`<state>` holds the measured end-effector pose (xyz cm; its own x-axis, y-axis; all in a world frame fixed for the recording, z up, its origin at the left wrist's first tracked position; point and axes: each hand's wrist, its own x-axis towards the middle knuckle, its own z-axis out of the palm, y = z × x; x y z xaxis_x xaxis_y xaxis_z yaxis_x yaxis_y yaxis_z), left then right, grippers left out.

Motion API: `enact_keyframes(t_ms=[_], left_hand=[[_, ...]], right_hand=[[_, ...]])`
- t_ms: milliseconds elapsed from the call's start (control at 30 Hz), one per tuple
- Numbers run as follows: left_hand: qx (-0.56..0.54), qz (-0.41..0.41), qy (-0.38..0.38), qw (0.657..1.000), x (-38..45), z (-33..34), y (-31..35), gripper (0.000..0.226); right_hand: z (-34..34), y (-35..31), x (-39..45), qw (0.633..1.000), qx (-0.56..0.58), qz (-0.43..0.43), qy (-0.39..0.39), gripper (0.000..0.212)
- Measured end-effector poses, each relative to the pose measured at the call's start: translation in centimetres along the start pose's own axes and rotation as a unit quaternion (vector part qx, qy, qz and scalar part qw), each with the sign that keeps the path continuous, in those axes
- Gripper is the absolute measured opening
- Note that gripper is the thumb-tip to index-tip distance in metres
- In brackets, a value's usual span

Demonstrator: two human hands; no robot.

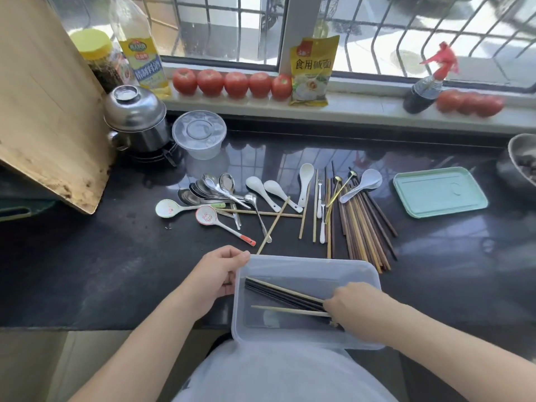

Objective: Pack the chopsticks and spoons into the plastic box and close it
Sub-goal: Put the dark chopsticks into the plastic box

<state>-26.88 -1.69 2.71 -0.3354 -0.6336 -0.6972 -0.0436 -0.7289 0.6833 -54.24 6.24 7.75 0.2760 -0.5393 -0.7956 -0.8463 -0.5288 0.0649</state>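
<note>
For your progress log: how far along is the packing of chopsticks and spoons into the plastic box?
Done: a few chopsticks lie in the plastic box. In hand: the right hand sets them down while the left hand steadies the rim. Left: the chopstick pile, the spoons, then the green lid, still off.

The yellow pouch [312, 71] on the windowsill, far beyond the hands and a little right of the left hand [219, 274], bears 4 large dark characters: 食用碱面. A small red logo sits at its upper left corner, too small to read. The tall oil bottle [141, 47], far ahead and left of both hands, carries a yellow and blue label with Chinese characters, but they are too blurred to make out.
</note>
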Motion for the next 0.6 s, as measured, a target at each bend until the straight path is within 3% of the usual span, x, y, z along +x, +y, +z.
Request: enact_keyframes(t_ms=[600], left_hand=[[0.020, -0.003, 0.012, 1.000, -0.6, 0.1, 0.0, 0.023]], right_hand=[[0.6, -2.1, 4.1, 0.996, 0.049, 0.072, 0.004, 0.015]])
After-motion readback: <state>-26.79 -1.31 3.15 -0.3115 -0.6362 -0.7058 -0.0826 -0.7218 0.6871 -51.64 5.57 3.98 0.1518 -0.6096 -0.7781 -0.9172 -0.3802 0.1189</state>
